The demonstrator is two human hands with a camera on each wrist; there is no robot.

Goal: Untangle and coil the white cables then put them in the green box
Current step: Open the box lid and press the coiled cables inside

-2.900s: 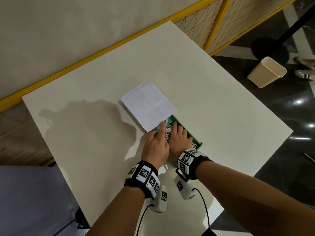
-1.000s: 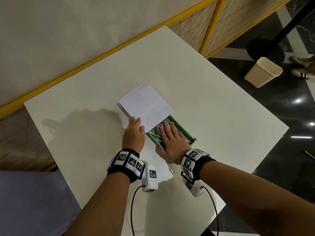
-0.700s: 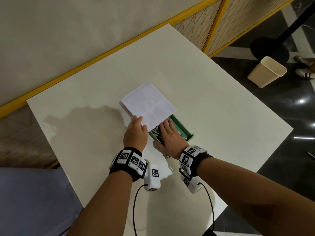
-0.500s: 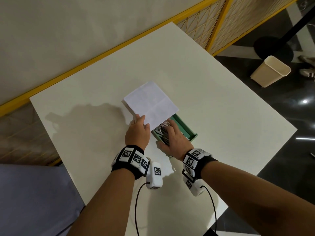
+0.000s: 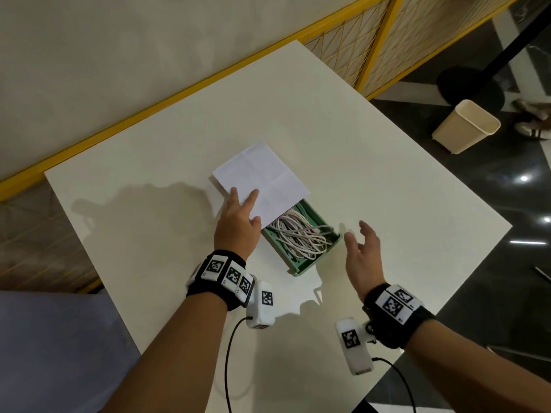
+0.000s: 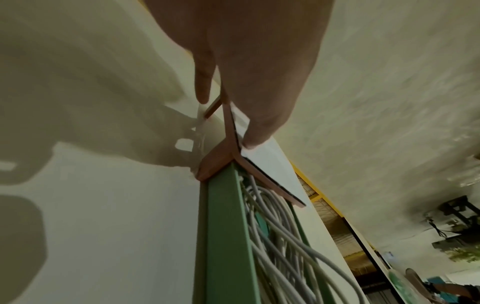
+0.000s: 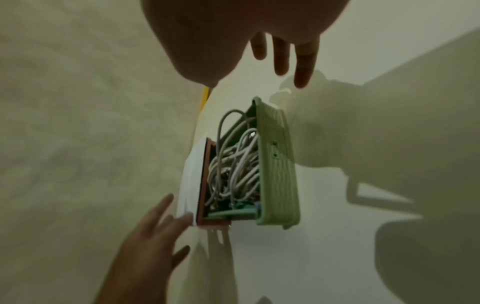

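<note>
Cables (image 5: pixel 301 234): piled in box (image 5: pixel 310 263), frame centre. Lid (image 5: pixel 262 180): half-covering, upper end. Left hand (image 5: pixel 238 222): flat, fingers extended, pressing lid. Right hand (image 5: pixel 362 254): relaxed, empty, beside box. Advice: tuck stray loops below rim; slide lid evenly.

Head looks down; wrists close on green box (image 5: pixel 301 265)
</note>
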